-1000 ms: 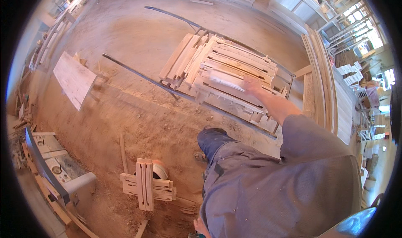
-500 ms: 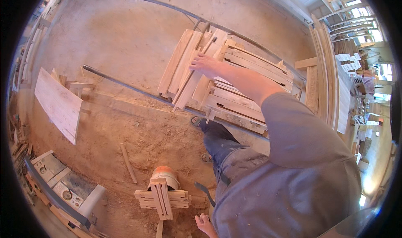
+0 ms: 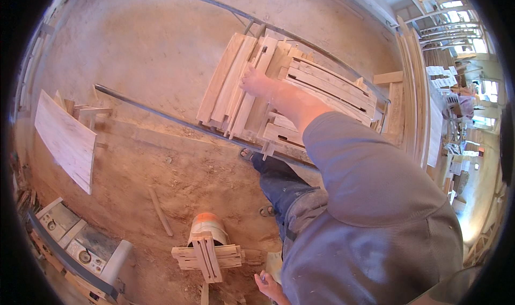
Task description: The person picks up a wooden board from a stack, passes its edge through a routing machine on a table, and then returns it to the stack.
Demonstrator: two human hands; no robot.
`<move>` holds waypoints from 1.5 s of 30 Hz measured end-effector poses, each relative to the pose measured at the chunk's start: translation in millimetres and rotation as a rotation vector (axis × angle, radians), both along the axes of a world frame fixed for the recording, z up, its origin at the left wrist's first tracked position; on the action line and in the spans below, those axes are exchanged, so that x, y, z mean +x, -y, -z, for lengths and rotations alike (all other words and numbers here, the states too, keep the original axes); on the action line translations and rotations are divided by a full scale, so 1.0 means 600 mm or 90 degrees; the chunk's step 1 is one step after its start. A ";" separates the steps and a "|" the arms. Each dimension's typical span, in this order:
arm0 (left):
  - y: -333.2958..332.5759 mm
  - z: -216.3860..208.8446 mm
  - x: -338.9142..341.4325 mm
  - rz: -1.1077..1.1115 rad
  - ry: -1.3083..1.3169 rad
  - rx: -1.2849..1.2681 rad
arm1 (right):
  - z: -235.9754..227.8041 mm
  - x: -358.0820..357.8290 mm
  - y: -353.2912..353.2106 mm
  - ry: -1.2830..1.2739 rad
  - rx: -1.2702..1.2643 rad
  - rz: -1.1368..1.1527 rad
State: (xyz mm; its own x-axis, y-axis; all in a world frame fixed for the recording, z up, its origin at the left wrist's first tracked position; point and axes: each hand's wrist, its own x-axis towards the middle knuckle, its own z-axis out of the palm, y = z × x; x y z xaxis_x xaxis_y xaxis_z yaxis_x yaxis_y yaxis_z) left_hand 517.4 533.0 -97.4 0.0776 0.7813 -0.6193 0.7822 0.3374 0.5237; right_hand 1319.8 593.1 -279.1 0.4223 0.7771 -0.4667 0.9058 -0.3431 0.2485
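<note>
Across the stack of pale wooden pieces, my right hand point(image 3: 254, 84) is closed over the edge of a long wooden board point(image 3: 245, 111) with a dark slot near its far end. The board lies alongside other planks point(image 3: 219, 85), on the left part of the stack. To the right of my forearm are slatted wooden panels point(image 3: 330, 85) with dark slots. Low in the view, my left hand point(image 3: 268, 286) is held near my body with fingers curled. Something small and dark shows between those fingers, too small to name.
Two long metal rails point(image 3: 145, 108) run under the stack and stick out to the left. A white and orange bucket point(image 3: 210, 225) stands beside crossed slotted wood pieces point(image 3: 206, 259). A wide board point(image 3: 67, 138) leans at the left; a grey machine point(image 3: 80, 246) stands lower left. Tall planks point(image 3: 410, 101) rise at the right.
The slotted board under my right hand has turned and shifted, lying more in line with the planks beside it. My right arm has moved slightly left; my view has shifted a little.
</note>
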 end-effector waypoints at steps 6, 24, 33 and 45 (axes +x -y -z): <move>0.130 -0.040 -0.046 -0.087 -0.025 -0.091 | -0.028 -0.181 0.070 -0.023 0.204 0.026; 0.440 -0.024 -0.853 -0.472 0.062 0.078 | -0.097 -1.619 0.140 -0.455 -0.129 -0.271; 0.495 0.020 -0.924 -0.649 0.092 -0.069 | -0.036 -1.914 -0.074 -0.427 -0.112 -0.285; 0.375 0.076 -0.939 -0.864 0.096 -0.214 | 0.217 -2.088 -0.327 -0.288 0.061 -0.508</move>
State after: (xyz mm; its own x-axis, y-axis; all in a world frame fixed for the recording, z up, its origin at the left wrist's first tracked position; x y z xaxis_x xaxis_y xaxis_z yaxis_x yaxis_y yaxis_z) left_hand -46.2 308.2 -142.8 -0.5260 0.1184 -0.8422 -0.3046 0.8983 0.3166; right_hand 66.8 789.2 -409.2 -0.4624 0.8030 -0.3760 0.8866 0.4246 -0.1835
